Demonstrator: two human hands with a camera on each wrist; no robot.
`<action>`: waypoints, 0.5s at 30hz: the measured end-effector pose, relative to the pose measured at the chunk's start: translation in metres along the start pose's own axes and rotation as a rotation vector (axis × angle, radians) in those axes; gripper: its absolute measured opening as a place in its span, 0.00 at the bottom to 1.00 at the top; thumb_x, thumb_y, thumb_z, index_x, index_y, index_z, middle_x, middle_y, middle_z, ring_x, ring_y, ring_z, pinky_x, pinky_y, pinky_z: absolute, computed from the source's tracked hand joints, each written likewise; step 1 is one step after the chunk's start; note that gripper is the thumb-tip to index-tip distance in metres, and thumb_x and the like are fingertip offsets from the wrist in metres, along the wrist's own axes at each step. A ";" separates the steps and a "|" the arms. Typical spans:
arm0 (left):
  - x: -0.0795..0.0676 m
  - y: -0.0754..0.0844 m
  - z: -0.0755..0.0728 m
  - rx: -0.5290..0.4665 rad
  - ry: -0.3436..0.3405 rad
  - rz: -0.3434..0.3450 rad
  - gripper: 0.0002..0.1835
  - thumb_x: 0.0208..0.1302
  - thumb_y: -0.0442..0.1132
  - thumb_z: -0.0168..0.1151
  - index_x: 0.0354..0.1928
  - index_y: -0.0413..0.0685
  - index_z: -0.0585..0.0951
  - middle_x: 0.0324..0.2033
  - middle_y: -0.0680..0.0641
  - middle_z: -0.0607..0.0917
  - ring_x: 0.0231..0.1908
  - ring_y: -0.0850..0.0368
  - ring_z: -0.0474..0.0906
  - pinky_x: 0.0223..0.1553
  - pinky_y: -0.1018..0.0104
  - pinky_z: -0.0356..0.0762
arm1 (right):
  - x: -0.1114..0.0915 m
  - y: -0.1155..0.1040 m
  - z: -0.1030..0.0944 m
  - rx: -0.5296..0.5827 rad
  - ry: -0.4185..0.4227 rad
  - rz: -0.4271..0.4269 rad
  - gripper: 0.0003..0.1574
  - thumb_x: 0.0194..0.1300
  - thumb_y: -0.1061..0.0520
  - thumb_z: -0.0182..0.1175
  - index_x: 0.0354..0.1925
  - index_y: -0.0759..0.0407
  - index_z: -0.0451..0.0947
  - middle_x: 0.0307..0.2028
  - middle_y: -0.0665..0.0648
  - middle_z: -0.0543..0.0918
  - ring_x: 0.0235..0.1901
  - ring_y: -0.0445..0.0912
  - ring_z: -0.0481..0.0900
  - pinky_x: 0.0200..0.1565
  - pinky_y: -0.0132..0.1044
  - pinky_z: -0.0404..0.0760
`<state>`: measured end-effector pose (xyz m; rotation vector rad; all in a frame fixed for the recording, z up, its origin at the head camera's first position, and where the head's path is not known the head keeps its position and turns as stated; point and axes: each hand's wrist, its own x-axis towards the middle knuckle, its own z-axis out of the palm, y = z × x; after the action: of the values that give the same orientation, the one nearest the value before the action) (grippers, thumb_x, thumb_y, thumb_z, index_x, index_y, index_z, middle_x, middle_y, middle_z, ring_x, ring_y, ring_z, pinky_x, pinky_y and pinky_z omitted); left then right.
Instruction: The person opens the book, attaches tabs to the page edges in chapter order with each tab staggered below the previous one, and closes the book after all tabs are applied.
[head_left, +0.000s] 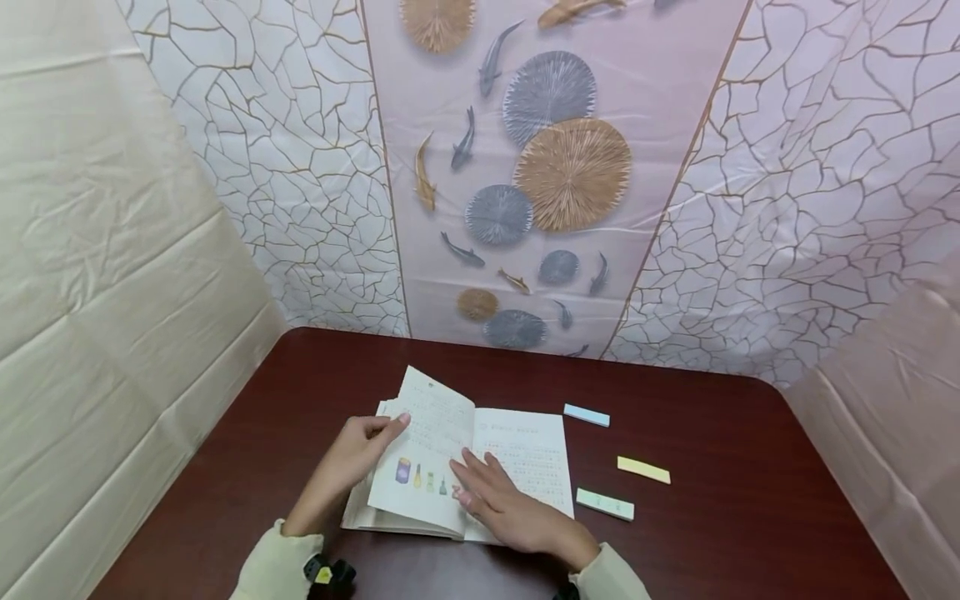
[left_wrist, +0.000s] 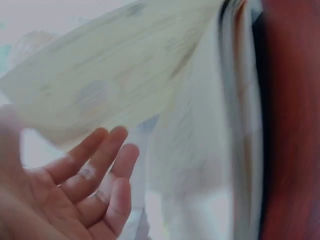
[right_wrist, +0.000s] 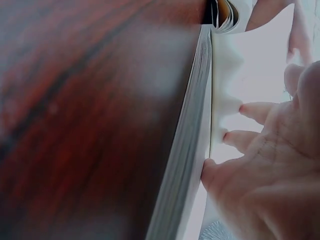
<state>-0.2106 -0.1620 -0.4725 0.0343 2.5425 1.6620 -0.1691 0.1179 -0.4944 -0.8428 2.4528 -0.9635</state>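
An open book (head_left: 521, 450) lies on the table with printed text on both sides. Its left-hand page (head_left: 431, 425), with small coloured pictures near the bottom, is raised off the pages below. My left hand (head_left: 358, 450) holds that page near its outer edge, thumb over the front and fingers behind. In the left wrist view the fingers (left_wrist: 95, 185) show under the lifted page (left_wrist: 110, 80). My right hand (head_left: 510, 504), fingers spread, rests on the book near the fold and lower right page. The right wrist view shows its fingertips (right_wrist: 247, 110) against the paper.
Right of the book lie three paper-like strips: a blue strip (head_left: 587, 415), a yellow strip (head_left: 643, 470) and a green strip (head_left: 604, 504). The dark red table (head_left: 750, 483) ends at a patterned curtain (head_left: 517, 250) behind and pale cloth (head_left: 97, 333) at the sides.
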 end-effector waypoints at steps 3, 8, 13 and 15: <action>0.003 -0.006 -0.013 0.102 -0.012 0.005 0.15 0.74 0.46 0.68 0.31 0.44 0.85 0.16 0.55 0.71 0.18 0.62 0.63 0.20 0.68 0.60 | -0.001 -0.001 -0.001 -0.020 -0.026 -0.006 0.39 0.87 0.37 0.36 0.85 0.49 0.52 0.85 0.57 0.44 0.83 0.65 0.33 0.77 0.68 0.45; 0.003 -0.017 -0.023 0.252 -0.020 -0.047 0.19 0.73 0.47 0.69 0.24 0.48 0.81 0.14 0.56 0.60 0.19 0.60 0.53 0.21 0.67 0.53 | -0.002 0.000 -0.002 -0.027 -0.059 -0.006 0.41 0.86 0.35 0.36 0.85 0.52 0.51 0.85 0.57 0.43 0.83 0.64 0.33 0.77 0.67 0.46; 0.005 -0.026 -0.023 0.388 0.012 -0.089 0.19 0.72 0.50 0.69 0.24 0.52 0.80 0.15 0.56 0.65 0.19 0.60 0.59 0.23 0.65 0.57 | 0.000 0.001 -0.002 -0.041 -0.054 -0.002 0.44 0.86 0.35 0.37 0.84 0.58 0.51 0.85 0.56 0.45 0.83 0.62 0.35 0.78 0.64 0.47; 0.006 -0.028 -0.021 0.463 0.028 -0.096 0.18 0.71 0.52 0.69 0.25 0.53 0.80 0.16 0.55 0.68 0.20 0.59 0.62 0.23 0.64 0.58 | 0.001 0.000 -0.002 -0.055 -0.056 -0.001 0.44 0.86 0.36 0.39 0.84 0.60 0.51 0.85 0.56 0.45 0.83 0.62 0.35 0.79 0.64 0.48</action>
<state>-0.2173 -0.1920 -0.4905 -0.0739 2.8393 1.0187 -0.1707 0.1183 -0.4934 -0.8778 2.4410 -0.8647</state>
